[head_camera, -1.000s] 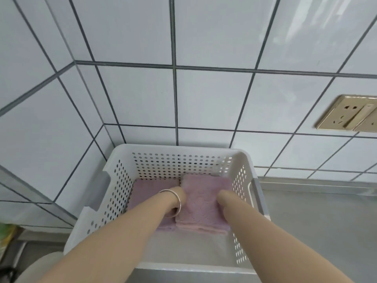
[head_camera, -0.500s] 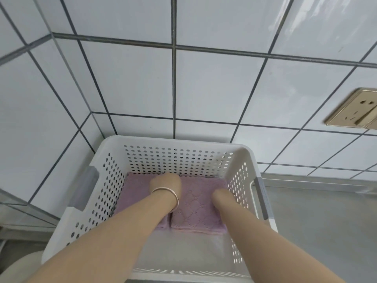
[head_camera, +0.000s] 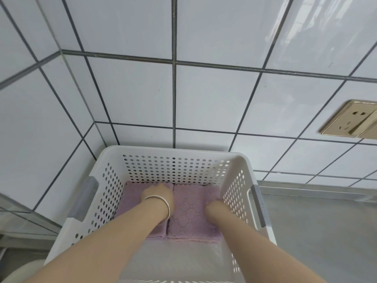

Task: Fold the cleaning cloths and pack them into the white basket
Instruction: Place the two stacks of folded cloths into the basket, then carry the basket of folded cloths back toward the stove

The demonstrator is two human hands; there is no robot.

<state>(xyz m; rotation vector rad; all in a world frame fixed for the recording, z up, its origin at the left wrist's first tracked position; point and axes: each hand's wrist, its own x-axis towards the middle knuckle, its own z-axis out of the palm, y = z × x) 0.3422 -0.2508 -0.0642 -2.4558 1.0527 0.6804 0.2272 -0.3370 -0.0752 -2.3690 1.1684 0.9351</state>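
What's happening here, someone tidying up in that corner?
A person is packing folded purple cloths into a white basket by the tiled wall. Two cloths lie side by side at its far end. The left hand rests on the left cloth, and the right hand presses the right cloth.

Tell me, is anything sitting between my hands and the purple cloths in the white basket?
Nothing visible. The left hand and right hand already rest on the two folded purple cloths, which lie side by side against the far wall of the white perforated plastic basket.
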